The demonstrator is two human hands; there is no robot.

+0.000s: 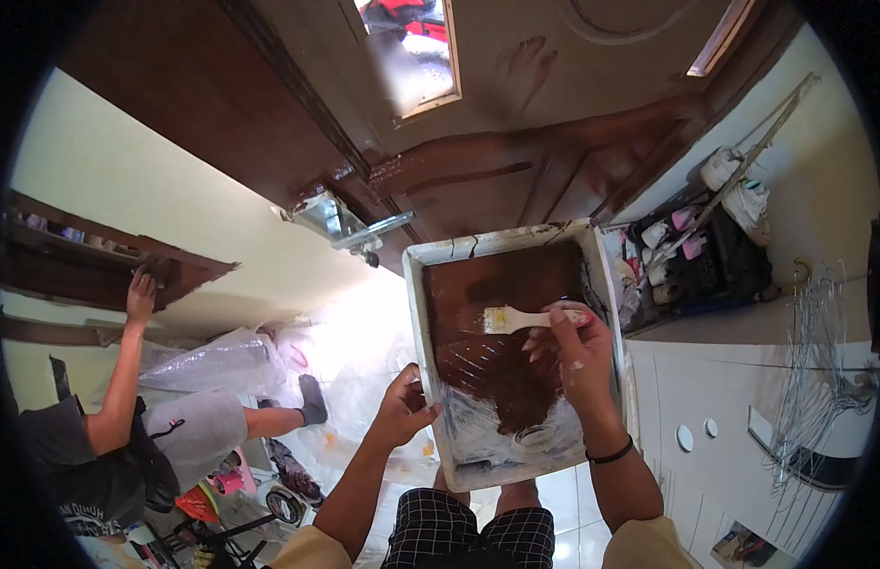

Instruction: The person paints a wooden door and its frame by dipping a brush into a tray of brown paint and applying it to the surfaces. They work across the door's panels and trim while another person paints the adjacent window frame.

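In my right hand [575,360] is a flat paintbrush [522,321] with a pale handle, its fingers closed round the handle's end. The bristles point left, over the dark brown paint [483,370] in a white paint tray [502,247]. My left hand [404,408] grips the tray's left rim near its lower corner, thumb over the edge. Paint covers the deep upper part of the tray, while whitish streaks show through at the near end. Brown drips mark the far wall. Small pale specks dot the back of my right hand.
A brown panelled door [497,171] stands ahead, its metal handle [375,230] left of the tray. On the left, another person [127,379] reaches to a brown wall shelf [198,275]. A black crate [710,256] and wire hangers [810,379] are at right; plastic sheeting [208,360] lies left.
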